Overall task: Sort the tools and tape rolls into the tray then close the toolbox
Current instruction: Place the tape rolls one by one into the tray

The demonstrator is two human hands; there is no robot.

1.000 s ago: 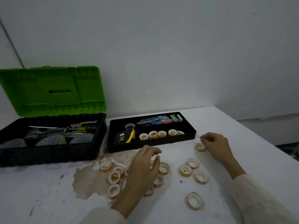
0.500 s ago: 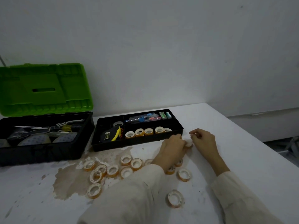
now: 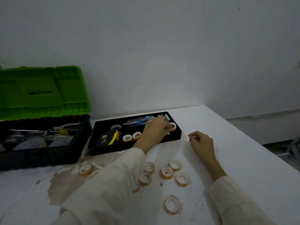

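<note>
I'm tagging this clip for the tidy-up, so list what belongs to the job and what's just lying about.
Job:
- left hand pinching a tape roll at the tray right end
- right hand curled beside the tray
- loose tape rolls on the table
- tape measure and small coloured tools in the tray
- open toolbox

Lying about:
- brown stain on the table

Tray [image 3: 177, 134] around gripped tape roll [image 3: 173, 125]: matt black plastic. Toolbox lid [image 3: 43, 93], far left of grip: green plastic, slight sheen. Table [image 3: 243, 151], right of grip: smooth, stained. Sleeve [image 3: 105, 184]: pale cloth.
</note>
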